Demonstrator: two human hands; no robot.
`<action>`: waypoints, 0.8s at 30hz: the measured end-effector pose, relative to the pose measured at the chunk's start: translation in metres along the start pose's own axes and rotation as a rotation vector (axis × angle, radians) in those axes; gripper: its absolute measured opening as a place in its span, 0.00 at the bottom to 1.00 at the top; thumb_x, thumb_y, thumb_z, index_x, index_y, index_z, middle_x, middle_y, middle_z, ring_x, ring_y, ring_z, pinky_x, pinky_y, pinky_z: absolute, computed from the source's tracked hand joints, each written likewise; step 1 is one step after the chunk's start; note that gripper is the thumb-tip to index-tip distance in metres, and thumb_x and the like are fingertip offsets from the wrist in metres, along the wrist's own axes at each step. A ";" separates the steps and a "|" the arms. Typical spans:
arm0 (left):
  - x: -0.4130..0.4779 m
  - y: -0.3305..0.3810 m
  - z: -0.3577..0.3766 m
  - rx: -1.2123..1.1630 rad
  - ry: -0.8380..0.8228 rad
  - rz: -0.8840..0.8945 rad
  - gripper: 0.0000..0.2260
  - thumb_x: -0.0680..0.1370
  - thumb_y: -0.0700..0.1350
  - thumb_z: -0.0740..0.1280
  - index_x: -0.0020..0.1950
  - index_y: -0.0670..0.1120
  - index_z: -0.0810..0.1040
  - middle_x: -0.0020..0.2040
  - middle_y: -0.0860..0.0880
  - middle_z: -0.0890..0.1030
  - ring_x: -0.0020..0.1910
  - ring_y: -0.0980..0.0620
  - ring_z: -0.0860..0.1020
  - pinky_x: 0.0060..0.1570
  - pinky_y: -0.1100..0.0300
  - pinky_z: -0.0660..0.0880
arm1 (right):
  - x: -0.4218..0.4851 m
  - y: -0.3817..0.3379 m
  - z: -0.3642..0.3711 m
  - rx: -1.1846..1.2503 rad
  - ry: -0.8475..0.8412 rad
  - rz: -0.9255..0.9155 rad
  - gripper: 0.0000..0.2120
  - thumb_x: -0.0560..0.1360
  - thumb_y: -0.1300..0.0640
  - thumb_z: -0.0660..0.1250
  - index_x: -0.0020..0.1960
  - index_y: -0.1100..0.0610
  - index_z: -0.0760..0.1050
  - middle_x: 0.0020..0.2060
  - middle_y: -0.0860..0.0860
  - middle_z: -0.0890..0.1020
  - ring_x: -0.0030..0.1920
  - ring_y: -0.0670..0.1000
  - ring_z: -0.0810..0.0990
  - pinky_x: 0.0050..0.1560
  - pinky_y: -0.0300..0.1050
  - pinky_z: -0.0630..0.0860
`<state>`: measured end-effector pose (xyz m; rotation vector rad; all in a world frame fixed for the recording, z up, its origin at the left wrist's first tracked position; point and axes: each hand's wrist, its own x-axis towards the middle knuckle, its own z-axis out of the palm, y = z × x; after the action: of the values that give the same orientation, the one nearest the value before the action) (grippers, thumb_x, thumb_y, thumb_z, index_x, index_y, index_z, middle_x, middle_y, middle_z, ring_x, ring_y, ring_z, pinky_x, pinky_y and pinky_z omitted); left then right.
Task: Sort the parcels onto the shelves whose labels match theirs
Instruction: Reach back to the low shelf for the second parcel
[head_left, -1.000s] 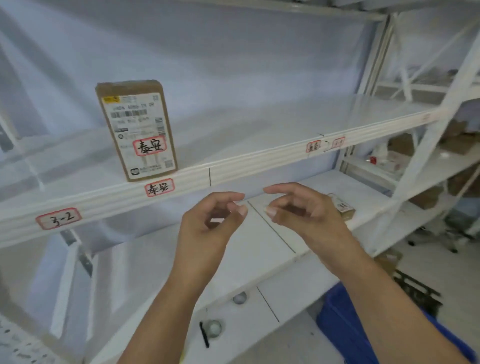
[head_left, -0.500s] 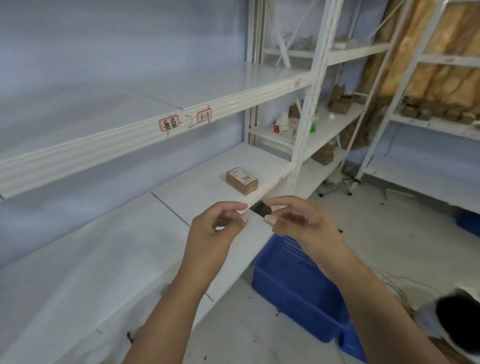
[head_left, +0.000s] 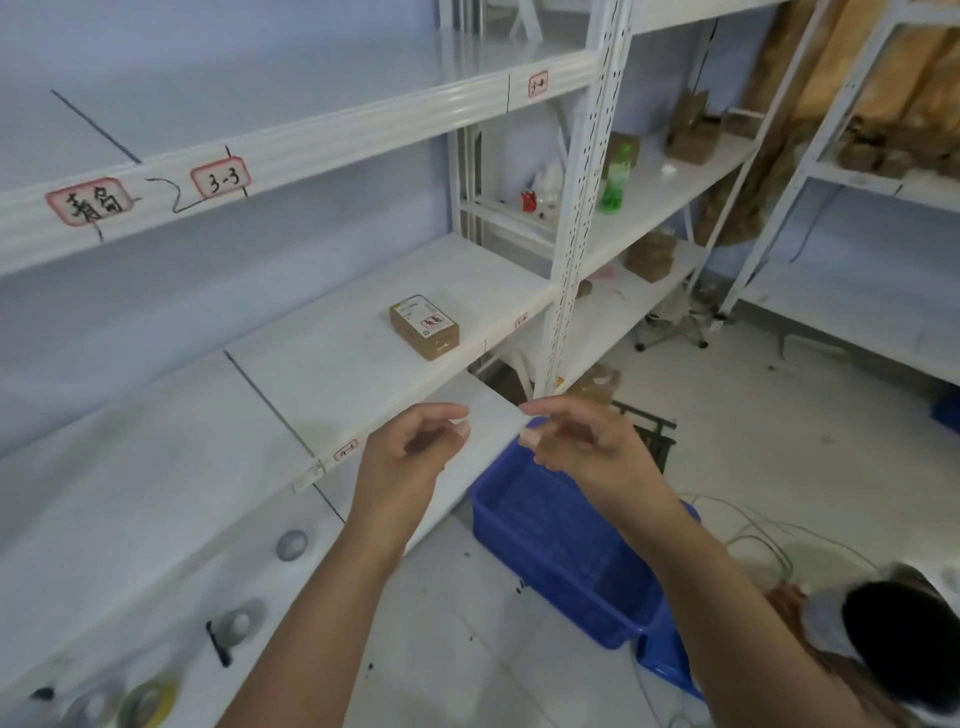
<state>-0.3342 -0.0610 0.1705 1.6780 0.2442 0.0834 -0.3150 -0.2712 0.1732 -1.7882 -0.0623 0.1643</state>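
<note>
My left hand (head_left: 410, 457) and my right hand (head_left: 587, 447) hover side by side in front of the middle shelf, fingers loosely curled, nothing in either. A small brown parcel (head_left: 425, 326) with a white label and red mark lies flat on the middle shelf (head_left: 337, 364), beyond both hands. The upper shelf rail (head_left: 311, 140) carries a red-framed handwritten label (head_left: 89, 200) and another label reading 3-3 (head_left: 221, 179). A blue plastic crate (head_left: 561, 540) sits on the floor below my right hand and looks empty.
A white upright post (head_left: 582, 208) divides the shelving; bottles and brown boxes (head_left: 685, 135) sit on the shelves to its right. Tape rolls (head_left: 148, 701) and a marker (head_left: 218, 644) lie on the lowest shelf. Another person's head (head_left: 898, 639) is at the lower right.
My view has swung right and down, away from the upright parcel at label 3-2. The flat parcel and blue crate came into view. Both hands kept their pose.
</note>
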 end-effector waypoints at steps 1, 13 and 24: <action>0.005 -0.001 0.004 0.000 0.008 -0.009 0.08 0.81 0.42 0.72 0.55 0.52 0.88 0.51 0.51 0.88 0.50 0.56 0.84 0.48 0.63 0.76 | 0.007 0.004 -0.002 0.001 -0.010 0.008 0.10 0.79 0.53 0.77 0.60 0.44 0.86 0.45 0.48 0.89 0.51 0.49 0.88 0.61 0.48 0.83; 0.125 -0.020 0.020 -0.059 0.148 -0.081 0.06 0.81 0.43 0.72 0.55 0.51 0.87 0.52 0.55 0.87 0.52 0.55 0.82 0.45 0.64 0.76 | 0.139 0.028 0.010 -0.011 -0.115 0.112 0.10 0.81 0.55 0.74 0.62 0.48 0.85 0.49 0.52 0.88 0.48 0.47 0.87 0.48 0.33 0.84; 0.294 -0.064 0.027 -0.119 0.136 -0.398 0.17 0.80 0.46 0.73 0.67 0.53 0.75 0.67 0.45 0.81 0.65 0.45 0.79 0.54 0.54 0.77 | 0.328 0.023 0.032 -0.129 -0.224 0.203 0.21 0.83 0.56 0.72 0.75 0.52 0.78 0.64 0.53 0.84 0.56 0.45 0.83 0.56 0.40 0.80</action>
<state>-0.0502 -0.0191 0.0784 1.4793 0.6589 -0.0852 0.0036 -0.2023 0.1187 -1.8971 -0.0517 0.5165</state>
